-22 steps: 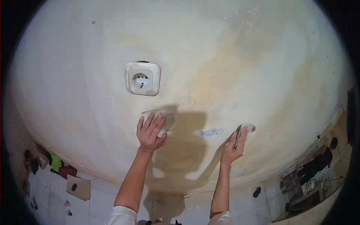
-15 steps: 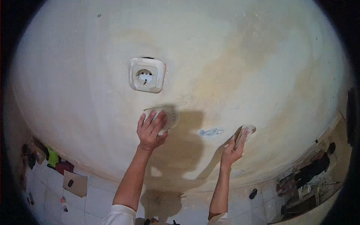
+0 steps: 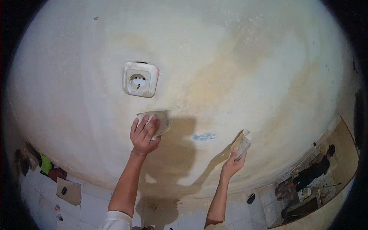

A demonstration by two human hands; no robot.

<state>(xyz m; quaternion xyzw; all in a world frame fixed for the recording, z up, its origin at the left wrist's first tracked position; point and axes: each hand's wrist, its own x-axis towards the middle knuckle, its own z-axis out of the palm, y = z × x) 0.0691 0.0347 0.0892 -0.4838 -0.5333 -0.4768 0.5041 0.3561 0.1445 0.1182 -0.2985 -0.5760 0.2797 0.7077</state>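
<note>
My left hand (image 3: 144, 134) lies with its fingers over a sheet of sandpaper (image 3: 165, 119), holding it against the pale, stained wall (image 3: 218, 76). Printed backing shows on the sheet's right part. To the right, my right hand (image 3: 233, 165) grips a bent piece of sandpaper (image 3: 241, 145) between thumb and fingers; its upper end curls over. Whether this piece touches the wall, I cannot tell. Between the two hands is a bluish-white patch (image 3: 204, 137) on the wall. A white wall socket (image 3: 140, 79) sits just above my left hand.
White floor tiles (image 3: 94, 205) run along the wall's foot. At the lower left lie a cardboard piece (image 3: 69, 191) with a dark object on it and a bright green item (image 3: 46, 165). A mirror (image 3: 333, 172) at the lower right reflects a person. A dark shoe-like object (image 3: 251, 198) lies nearby.
My right hand has drawn down and a little left, and its sandpaper now stands up from the fingers. My left hand still covers its sheet below the socket. The whole view has shifted slightly.
</note>
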